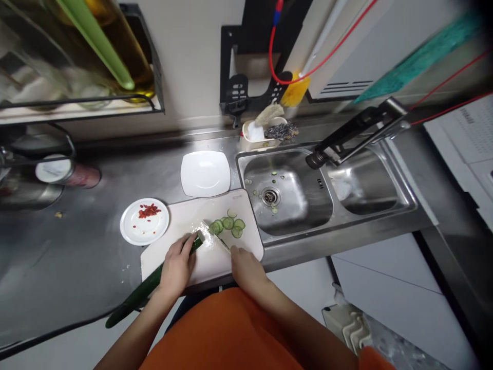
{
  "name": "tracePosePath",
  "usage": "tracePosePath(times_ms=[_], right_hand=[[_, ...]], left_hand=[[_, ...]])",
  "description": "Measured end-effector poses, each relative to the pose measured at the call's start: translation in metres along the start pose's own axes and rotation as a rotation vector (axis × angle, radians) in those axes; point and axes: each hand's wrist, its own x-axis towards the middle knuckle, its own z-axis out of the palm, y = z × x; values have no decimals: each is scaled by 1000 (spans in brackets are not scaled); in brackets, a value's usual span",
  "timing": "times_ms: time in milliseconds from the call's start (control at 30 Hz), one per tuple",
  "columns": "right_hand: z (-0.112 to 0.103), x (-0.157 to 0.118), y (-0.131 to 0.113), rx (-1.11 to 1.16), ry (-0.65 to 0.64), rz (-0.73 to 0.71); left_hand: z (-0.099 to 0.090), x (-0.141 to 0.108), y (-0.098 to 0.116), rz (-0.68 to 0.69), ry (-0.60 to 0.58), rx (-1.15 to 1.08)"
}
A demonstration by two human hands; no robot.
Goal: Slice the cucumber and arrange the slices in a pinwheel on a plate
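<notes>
A long dark green cucumber (140, 294) lies slantwise over the left end of the white cutting board (215, 267), its far end sticking out past the counter's edge. My left hand (178, 264) is closed around it near the cut end. In my right hand (246, 268) is a knife (221, 241), gripped by the handle, with its blade slanting over the board just right of the cut end. Several thin cucumber slices (228, 223) rest on the board beyond the blade. Some small slices or scraps also lie in the sink.
A white plate with small red pieces (145, 231) stands left of the board, and a square white plate (206, 173) behind it. To the right is a double steel sink (285, 228) under a black faucet (339, 134). A sponge holder (262, 143) sits behind the sink.
</notes>
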Motion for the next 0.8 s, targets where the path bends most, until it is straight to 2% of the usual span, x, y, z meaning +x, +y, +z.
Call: tracePosePath(times_ms=[100, 300, 533, 800], right_hand=[[-6, -2, 7, -22, -4, -11], [-15, 0, 17, -73, 67, -59], [-24, 6, 26, -169, 196, -121], [-25, 7, 33, -183, 264, -151]], left_hand=[[-13, -13, -14, -79, -38, 59], [-32, -36, -46, -350, -82, 295], [-30, -40, -63, -524, -10, 460], [-27, -37, -63, -608, 111, 391]])
